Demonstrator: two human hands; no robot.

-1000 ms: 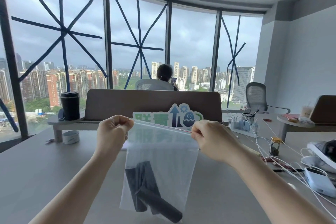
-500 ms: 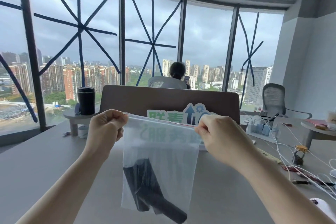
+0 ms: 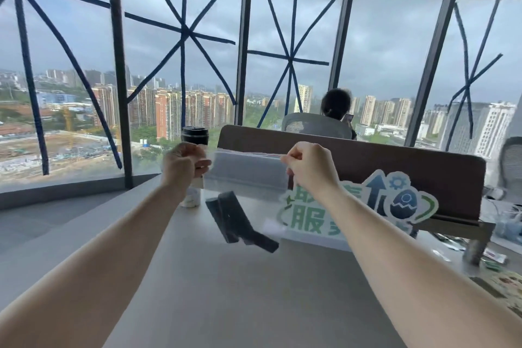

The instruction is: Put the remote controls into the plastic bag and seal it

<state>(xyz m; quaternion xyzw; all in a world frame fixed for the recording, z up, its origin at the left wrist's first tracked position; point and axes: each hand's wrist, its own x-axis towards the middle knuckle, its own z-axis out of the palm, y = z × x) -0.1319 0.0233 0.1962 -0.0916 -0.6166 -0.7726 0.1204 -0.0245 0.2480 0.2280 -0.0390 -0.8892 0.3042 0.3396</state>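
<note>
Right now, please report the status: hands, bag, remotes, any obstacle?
Left hand and right hand pinch the plastic bag top corners, held above the table. Black remote controls inside, at the bottom. Seal state unclear. Nothing in the way.

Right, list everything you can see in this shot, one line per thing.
plastic bag: one, clear, held up above the table by its top edge
remote controls: dark, inside the bag at its bottom; at least two, exact count unclear
table: one, grey, under the bag
tumbler: one, black, behind the left hand
divider panel: one, brown, across the far side of the table
sign: one, green, white and blue cutout, propped against the divider
windows: several panes, crossed with blue tape
seated person: one, beyond the divider, back to camera
cables and clutter: right end of the table, too small to sort
left hand: pinching the bag's left top corner
right hand: pinching the top edge at the right
</note>
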